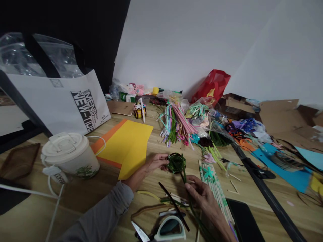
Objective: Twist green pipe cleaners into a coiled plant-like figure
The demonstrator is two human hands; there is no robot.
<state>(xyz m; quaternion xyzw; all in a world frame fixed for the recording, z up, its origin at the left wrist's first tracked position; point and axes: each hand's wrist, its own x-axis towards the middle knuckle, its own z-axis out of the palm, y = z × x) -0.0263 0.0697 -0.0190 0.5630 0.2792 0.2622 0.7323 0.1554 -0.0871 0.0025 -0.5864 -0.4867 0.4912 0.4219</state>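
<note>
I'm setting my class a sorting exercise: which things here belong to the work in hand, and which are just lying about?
In the work:
green coil, held by the left hand
green strips, held by the right hand
scissors, probably, lying close by

Apparently just lying about:
white tote bag
red bag
lidded white container
black phone

"What's left on the tabletop (78, 201)?"
"A lidded bucket (75, 163), near. Behind it stands a shopping bag (63, 101); paper sheets (133, 137) lie to its right."
"The middle?"
"A coil (174, 163), scissors (139, 231) before it, pipe cleaners (181, 122) behind."
"And right?"
"Sticks (215, 188), with a phone (243, 218) at their near right. An open carton (280, 117) sits far right."
</note>
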